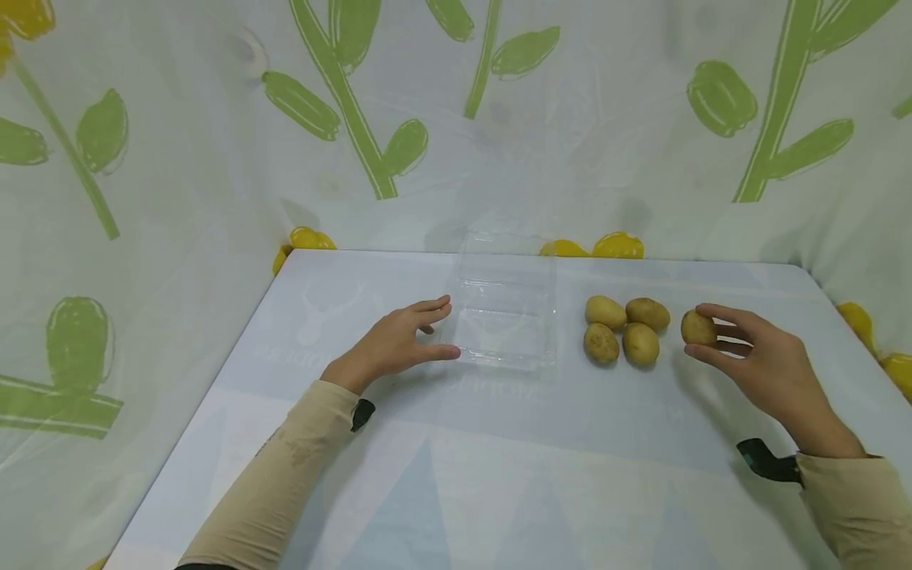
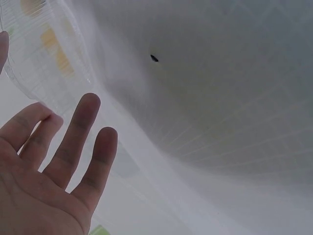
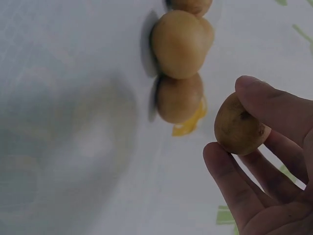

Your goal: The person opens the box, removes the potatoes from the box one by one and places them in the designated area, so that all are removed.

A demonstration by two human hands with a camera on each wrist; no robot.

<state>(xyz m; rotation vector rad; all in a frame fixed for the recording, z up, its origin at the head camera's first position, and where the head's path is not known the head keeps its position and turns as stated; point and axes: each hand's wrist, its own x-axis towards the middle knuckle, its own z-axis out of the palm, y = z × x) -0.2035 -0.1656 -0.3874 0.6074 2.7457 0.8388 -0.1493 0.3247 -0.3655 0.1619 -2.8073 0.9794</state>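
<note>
In the head view my right hand (image 1: 773, 368) pinches a small potato (image 1: 698, 328) between thumb and fingers. The right wrist view shows this potato (image 3: 239, 125) with a dark mark on its skin, gripped at the fingertips. Just left of it, several more potatoes (image 1: 641, 344) lie grouped on the table. My left hand (image 1: 395, 340) is beside a clear plastic container (image 1: 506, 360), its thumb and fingertips right at the container's left edge. Seen from the left wrist, the fingers (image 2: 88, 115) are spread and nothing lies in the palm.
The white table (image 1: 470, 475) carries pale printed triangles and lettering. Behind it and to the left hangs a curtain (image 1: 570, 158) with green stems and leaves and yellow flowers. The container stands near the table's back edge, left of the potato group.
</note>
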